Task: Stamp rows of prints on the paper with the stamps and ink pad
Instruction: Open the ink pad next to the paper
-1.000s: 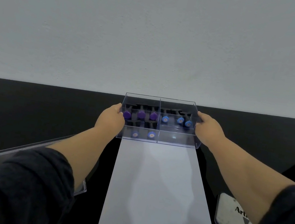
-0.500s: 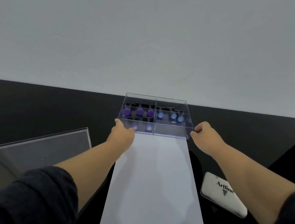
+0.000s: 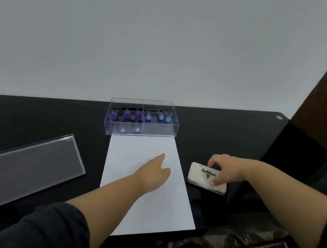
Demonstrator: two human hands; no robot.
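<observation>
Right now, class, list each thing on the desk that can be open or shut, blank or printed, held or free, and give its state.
Stamp box: lid off, stamps standing inside.
Clear lid: lying flat on the desk, apart from the box.
Paper: blank, no prints.
Ink pad: closed, gripped.
Right hand: fingers curled round the ink pad.
Left hand: relaxed over the paper, holding nothing.

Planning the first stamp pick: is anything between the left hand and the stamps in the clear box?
Nothing visible. The left hand is over the paper; the box of stamps is lidless.
</observation>
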